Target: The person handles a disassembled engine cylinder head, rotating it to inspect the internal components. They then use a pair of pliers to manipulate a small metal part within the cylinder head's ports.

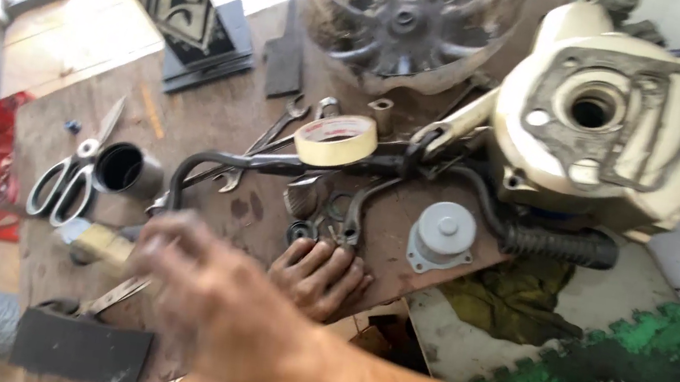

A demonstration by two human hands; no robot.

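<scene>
My right hand (pixel 207 297) is blurred with motion low over the brown workbench (pixel 217 110), its forearm reaching in from the lower right. Its fingers look spread and nothing shows in them. Just beyond it my left hand (pixel 320 273) lies flat at the bench's near edge, fingers pointing away, holding nothing. Close ahead of the left fingers sit a small ribbed gear (pixel 303 197), a black ring (pixel 301 232) and a bent black lever (pixel 272 163). A roll of masking tape (pixel 336 139) rests on that lever.
A cream engine casing (pixel 610 124) and a dusty fan wheel (pixel 406 17) fill the far right. Wrenches (pixel 277 132), scissors (pixel 73 174), a black cup (pixel 128 168), a grey round part (pixel 441 233), a rubber-gripped lever (pixel 561 245), a rag (pixel 521 299) and a dark block (pixel 78 348) lie around.
</scene>
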